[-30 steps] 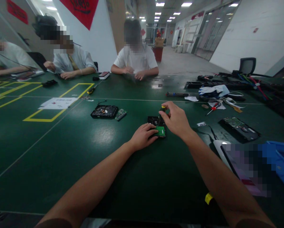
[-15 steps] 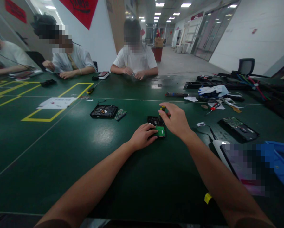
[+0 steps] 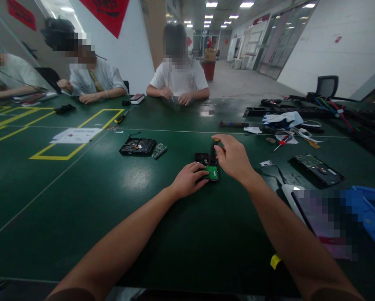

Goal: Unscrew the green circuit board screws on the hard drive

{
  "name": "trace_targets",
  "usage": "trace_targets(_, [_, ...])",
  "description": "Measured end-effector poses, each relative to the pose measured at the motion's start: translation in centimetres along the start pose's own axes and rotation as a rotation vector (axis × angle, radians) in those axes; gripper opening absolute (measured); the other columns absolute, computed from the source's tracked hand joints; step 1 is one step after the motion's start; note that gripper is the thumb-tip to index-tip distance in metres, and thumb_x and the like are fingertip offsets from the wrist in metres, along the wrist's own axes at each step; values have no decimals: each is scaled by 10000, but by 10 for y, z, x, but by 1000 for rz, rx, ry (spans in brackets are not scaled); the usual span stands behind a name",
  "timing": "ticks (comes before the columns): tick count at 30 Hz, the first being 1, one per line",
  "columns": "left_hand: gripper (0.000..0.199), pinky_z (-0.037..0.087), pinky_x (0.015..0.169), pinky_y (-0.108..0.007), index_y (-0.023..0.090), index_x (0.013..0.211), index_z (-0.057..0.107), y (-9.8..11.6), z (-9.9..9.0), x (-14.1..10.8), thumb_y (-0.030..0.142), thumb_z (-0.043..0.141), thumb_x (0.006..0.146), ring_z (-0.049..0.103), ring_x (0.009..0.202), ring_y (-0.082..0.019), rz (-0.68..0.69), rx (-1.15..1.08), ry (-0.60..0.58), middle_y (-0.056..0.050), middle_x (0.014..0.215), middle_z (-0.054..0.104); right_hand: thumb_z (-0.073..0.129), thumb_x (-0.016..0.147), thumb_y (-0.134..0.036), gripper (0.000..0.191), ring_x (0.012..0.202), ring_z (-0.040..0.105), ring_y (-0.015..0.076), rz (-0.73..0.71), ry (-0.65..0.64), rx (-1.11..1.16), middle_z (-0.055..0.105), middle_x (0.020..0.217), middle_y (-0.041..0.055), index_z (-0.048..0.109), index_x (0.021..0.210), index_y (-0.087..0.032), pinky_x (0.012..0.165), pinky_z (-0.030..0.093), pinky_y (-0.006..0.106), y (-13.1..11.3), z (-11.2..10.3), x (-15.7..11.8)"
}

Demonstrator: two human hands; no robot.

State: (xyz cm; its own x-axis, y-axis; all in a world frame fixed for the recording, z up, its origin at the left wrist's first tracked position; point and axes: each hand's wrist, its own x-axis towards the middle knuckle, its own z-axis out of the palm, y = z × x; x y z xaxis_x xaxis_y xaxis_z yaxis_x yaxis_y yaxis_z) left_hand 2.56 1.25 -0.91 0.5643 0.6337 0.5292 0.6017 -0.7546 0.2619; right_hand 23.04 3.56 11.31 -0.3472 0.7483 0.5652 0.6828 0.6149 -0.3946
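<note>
A black hard drive (image 3: 201, 157) with a green circuit board (image 3: 213, 172) lies on the table in front of me. My left hand (image 3: 190, 179) grips its left side, fingers reaching over the board's edge. Above the drive, my right hand (image 3: 233, 156) pinches the handle of a black and yellow screwdriver (image 3: 214, 147). The screwdriver stands nearly upright, its lower end down at the drive. Its very tip is too small and dark to make out.
To the left lie another opened hard drive (image 3: 137, 146) and a loose circuit board (image 3: 159, 150). On the right are a third drive (image 3: 316, 169), a red screwdriver (image 3: 282, 143), gloves (image 3: 283, 120) and a blue bin (image 3: 374, 217). Several people sit across the table (image 3: 90, 217).
My right hand's fingers have shifted on the screwdriver handle, showing more of its dark side. My left hand and the hard drive have stayed in place.
</note>
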Motion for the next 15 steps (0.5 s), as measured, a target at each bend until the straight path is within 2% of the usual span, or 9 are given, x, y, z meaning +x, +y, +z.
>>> trace_targets(6, [312,497,1098,-533,238,1240,691,-1,0,0,400,626,981,592,1269,-291,0,-5,1,-107,1309,639,590,969,-351,226,952,648,273,43,52,-76,654,1134,115,671,1152,-247,864,523,455,0,-4,0])
trace_targets(9, [316,494,1102,-529,236,1246,689,-1,0,0,398,625,982,595,1265,-288,2,-8,-7,-107,1307,639,547,982,-273,206,1051,652,273,-7,37,-25,693,1139,98,674,1142,-245,938,507,449,1,-3,2])
trace_targets(12, [316,499,1095,-519,230,1240,691,-1,0,0,399,624,982,596,1261,-286,3,-9,-7,-108,1307,641,513,964,-180,284,1150,644,266,-60,22,34,702,1229,102,655,1207,-221,1017,485,444,2,0,2])
trace_targets(15, [317,502,1091,-518,223,1236,692,-1,0,1,399,625,982,598,1255,-287,0,-1,-7,-110,1304,643,490,963,-160,339,1134,655,265,-67,14,58,695,1270,111,633,1266,-204,1021,489,453,2,3,1])
